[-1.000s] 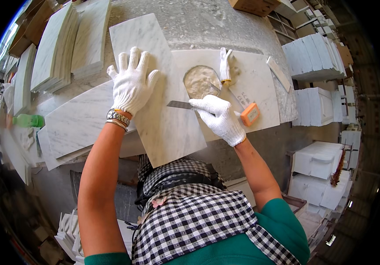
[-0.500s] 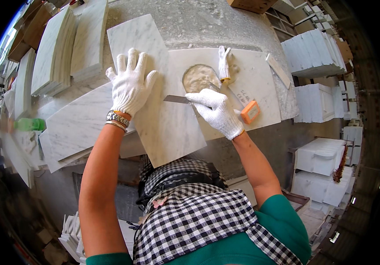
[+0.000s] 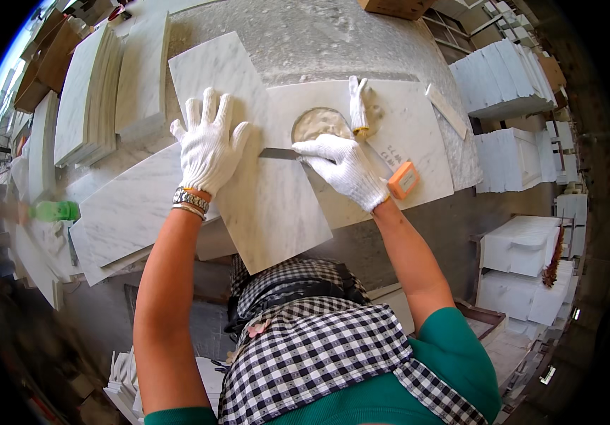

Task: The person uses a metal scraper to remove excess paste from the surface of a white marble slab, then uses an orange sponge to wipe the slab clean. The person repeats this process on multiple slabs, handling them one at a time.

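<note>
Thin blade pinched in the right glove above the marble slab

A dark, flat blade (image 3: 278,153) is gripped by the gloved right hand (image 3: 344,170), with thumb and fingers closed narrowly on its near end. To the left of the grip, the blade is extended over the pale marble slab (image 3: 277,212); whether the stone is touched cannot be told. Farther left, the slab is pressed by the gloved left hand (image 3: 209,152), its fingers spread wide. Just beyond the grip, a round container of creamy paste (image 3: 319,122) is partly covered by the right hand. A spare glove (image 3: 358,106) is seen beyond and to the right, an orange box (image 3: 403,180) just right of the grip. Compared with a second ago, the blade has been shifted farther up the slab, and more of the paste is hidden.
</note>
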Demonstrator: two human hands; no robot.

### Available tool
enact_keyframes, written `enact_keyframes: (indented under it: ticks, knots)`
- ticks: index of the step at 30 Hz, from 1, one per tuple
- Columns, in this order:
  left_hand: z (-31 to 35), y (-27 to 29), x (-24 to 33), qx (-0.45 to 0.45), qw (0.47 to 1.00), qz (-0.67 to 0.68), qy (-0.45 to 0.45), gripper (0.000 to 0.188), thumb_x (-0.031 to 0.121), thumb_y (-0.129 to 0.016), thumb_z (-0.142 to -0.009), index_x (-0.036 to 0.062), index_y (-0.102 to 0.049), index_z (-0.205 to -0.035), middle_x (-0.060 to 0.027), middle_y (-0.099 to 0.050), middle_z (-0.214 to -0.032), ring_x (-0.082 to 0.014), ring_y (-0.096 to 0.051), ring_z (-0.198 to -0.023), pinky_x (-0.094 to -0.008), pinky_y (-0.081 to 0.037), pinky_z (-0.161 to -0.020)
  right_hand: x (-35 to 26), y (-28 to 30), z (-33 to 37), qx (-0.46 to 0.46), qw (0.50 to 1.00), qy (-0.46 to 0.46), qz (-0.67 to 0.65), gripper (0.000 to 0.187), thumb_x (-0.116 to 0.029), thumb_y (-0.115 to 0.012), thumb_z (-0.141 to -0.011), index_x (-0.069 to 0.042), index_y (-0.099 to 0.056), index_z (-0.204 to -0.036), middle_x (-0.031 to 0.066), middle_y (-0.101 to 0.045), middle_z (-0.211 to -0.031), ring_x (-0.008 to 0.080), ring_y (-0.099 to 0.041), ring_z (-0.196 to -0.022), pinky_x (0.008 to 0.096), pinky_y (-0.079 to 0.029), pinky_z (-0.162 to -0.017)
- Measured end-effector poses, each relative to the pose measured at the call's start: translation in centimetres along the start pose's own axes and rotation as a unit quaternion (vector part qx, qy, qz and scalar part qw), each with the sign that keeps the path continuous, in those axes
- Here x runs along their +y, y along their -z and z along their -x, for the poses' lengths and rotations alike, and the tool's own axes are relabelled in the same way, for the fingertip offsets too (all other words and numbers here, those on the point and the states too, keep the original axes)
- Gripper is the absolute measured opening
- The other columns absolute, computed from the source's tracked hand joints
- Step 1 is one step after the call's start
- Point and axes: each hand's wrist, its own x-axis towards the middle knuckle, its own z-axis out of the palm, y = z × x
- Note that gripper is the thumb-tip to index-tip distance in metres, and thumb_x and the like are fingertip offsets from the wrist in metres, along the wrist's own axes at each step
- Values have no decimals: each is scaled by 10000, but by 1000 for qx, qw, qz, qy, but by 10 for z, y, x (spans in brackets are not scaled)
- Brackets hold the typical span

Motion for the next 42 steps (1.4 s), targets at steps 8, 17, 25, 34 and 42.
enact_keyframes:
  ticks: [8, 17, 25, 34, 42]
  knots:
    - [2, -5, -3, 27, 1000, 3, 0, 581, 447, -626, -978, 121, -536, -1451, -167, -425, -1583, -436, -385, -1439, -734, -300, -1092, -10, 22, 34, -93, 995, -24, 34, 268, 22, -674, -866, -47, -776, -1104, 132, -706, -855, 270, -683, -774, 369, -544, -738]
    - [-1, -3, 4, -7, 1000, -9, -1, 607, 445, -601, -994, 113, -491, -1489, -169, -383, -1616, -449, -347, -1470, -750, -249, -1125, -19, 64, 137, 31, 890, -397, -220, 273, -17, -683, -924, -9, -756, -1187, 62, -733, -875, 110, -639, -691, 272, -530, -656]
    - [46, 16, 52, -75, 989, 18, -129, 694, 511, -603, -957, 92, -473, -1494, -231, -335, -1619, -478, -292, -1489, -762, -218, -1129, -2, 34, 104, 150, 865, -354, -321, 306, -61, -636, -969, 12, -712, -1257, 24, -690, -858, 79, -589, -687, 239, -515, -655]
    - [120, 45, 79, -224, 911, 166, -305, 713, 533, -674, -890, 126, -521, -1455, -155, -382, -1615, -422, -337, -1488, -787, -250, -1088, 1, 29, 104, 159, 865, -364, -307, 288, -57, -649, -963, 12, -726, -1231, 29, -696, -840, 75, -598, -673, 234, -512, -628]
    - [33, 33, -12, -72, 997, -6, -20, 688, 495, -532, -1022, 91, -409, -1566, -194, -298, -1672, -475, -271, -1515, -750, -172, -1148, 0, 18, 85, 151, 884, -336, -288, 280, -37, -656, -954, 28, -722, -1219, 56, -706, -830, 89, -617, -648, 241, -517, -588]
